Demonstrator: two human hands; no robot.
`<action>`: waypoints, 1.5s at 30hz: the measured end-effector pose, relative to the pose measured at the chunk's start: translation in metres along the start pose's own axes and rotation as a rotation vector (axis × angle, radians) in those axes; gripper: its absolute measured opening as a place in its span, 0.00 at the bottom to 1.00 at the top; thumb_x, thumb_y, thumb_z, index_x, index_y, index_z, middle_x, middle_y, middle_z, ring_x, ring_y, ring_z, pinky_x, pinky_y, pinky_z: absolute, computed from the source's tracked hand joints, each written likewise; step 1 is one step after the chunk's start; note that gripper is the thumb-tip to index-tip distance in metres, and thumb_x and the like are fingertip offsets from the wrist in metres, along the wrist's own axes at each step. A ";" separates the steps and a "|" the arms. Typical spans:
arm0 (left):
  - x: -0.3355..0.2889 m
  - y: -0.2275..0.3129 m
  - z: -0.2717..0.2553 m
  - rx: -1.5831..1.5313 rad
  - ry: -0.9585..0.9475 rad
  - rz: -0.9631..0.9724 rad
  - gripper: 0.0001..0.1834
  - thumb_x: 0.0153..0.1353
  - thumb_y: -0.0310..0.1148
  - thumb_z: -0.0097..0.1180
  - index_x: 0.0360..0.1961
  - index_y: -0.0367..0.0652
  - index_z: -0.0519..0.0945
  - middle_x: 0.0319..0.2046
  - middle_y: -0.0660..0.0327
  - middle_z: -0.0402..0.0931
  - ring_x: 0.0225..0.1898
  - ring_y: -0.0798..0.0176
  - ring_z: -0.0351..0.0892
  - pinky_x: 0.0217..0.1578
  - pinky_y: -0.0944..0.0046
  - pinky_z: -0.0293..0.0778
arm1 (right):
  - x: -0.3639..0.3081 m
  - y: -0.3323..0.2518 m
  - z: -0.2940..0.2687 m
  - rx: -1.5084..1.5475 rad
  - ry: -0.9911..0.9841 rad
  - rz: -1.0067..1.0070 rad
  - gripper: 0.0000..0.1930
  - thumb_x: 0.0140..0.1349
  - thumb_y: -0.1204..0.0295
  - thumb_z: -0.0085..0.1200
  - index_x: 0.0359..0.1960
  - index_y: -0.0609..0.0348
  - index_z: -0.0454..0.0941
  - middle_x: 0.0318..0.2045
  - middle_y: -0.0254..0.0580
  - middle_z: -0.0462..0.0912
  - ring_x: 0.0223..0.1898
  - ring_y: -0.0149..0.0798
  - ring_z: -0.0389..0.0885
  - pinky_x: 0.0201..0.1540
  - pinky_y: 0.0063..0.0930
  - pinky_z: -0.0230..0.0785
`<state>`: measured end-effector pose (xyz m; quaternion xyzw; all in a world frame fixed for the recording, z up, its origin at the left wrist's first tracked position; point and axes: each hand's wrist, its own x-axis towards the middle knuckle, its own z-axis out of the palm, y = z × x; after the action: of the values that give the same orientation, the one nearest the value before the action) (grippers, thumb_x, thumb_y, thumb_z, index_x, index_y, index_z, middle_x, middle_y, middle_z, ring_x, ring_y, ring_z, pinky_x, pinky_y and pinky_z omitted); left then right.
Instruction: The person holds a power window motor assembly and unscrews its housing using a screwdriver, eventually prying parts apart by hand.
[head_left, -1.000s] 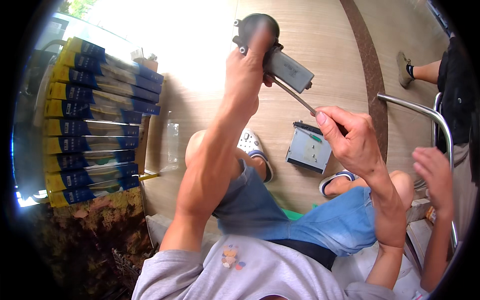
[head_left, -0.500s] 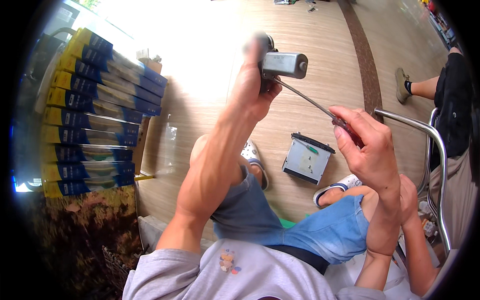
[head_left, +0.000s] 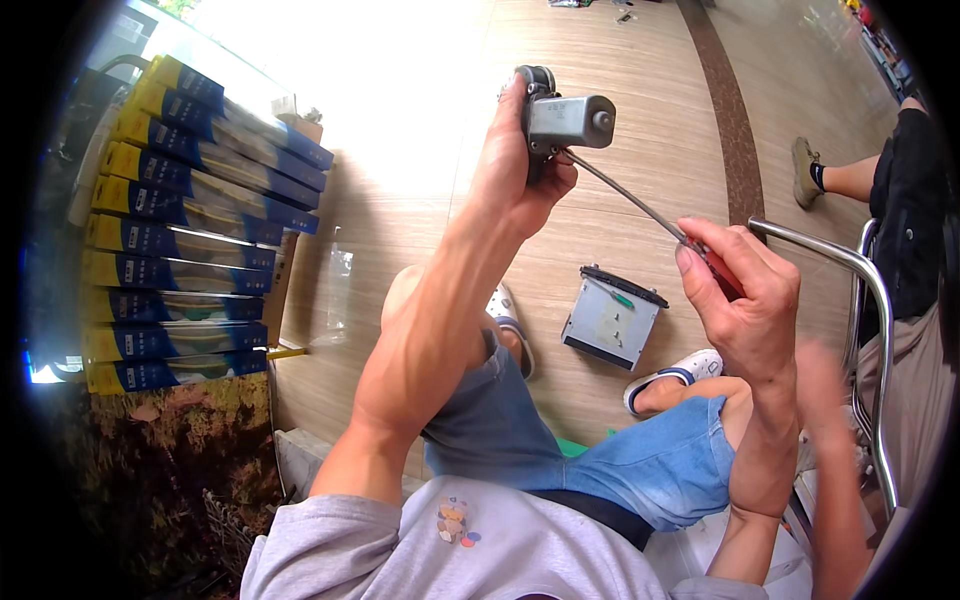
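Note:
My left hand (head_left: 510, 165) grips a small electric motor (head_left: 570, 122) with a silver metal can and a dark gear housing, held up over the floor. In my right hand (head_left: 745, 290) is a screwdriver (head_left: 628, 201) with a red handle and a long thin shaft. The shaft slants up to the left, and its tip meets the underside of the motor's housing near my left fingers. Whether the tip sits in a screw cannot be made out. My left fingers partly cover the housing.
A silver box-shaped unit (head_left: 612, 325) lies on the floor between my feet, with a green-handled tool (head_left: 622, 299) and small screws on top. Blue and yellow packages (head_left: 180, 270) fan out at left. A chrome chair frame (head_left: 872, 270) and other people are at right.
The motor has turned slightly, and its housing shows more sharply. My right hand has shifted a little right and down with the screwdriver. Another person's hand beside my right forearm is blurred by motion.

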<state>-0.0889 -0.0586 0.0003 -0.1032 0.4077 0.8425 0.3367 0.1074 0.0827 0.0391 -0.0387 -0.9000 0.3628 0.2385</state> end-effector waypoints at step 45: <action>0.000 0.007 -0.003 -0.067 -0.029 0.060 0.17 0.68 0.55 0.55 0.39 0.54 0.76 0.29 0.71 0.77 0.26 0.74 0.75 0.20 0.74 0.68 | 0.016 0.007 0.009 -0.008 0.008 -0.079 0.10 0.58 0.78 0.63 0.42 0.60 0.84 0.28 0.42 0.83 0.23 0.31 0.81 0.26 0.24 0.73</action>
<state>-0.0935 -0.0639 0.0028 -0.0901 0.3772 0.8668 0.3134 0.0884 0.0865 0.0354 -0.0055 -0.9013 0.3495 0.2559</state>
